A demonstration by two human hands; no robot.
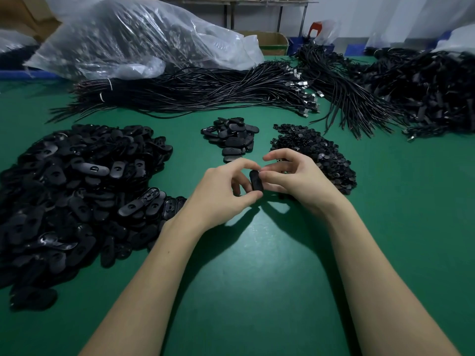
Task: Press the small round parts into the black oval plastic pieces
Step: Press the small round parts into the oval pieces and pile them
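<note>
You've got a green worktop (257, 278), white wall (359, 11) behind, metal rack (257, 11) & cardboard box (270, 42) at back.

The black oval piece (255, 181) shows only a narrow dark face between the two hands; the left hand (226, 191) covers its lower end with the thumb, and the right hand (295, 176) hides its far side. Whether a small round part sits in it cannot be told. The pile of small round parts (316, 150) is partly hidden behind the right hand. The big pile of oval pieces (72, 191) is cut off by the left edge. The cable heap (437, 93) runs off the right edge. The contents of the clear plastic bag (133, 37) are blurred.
</note>
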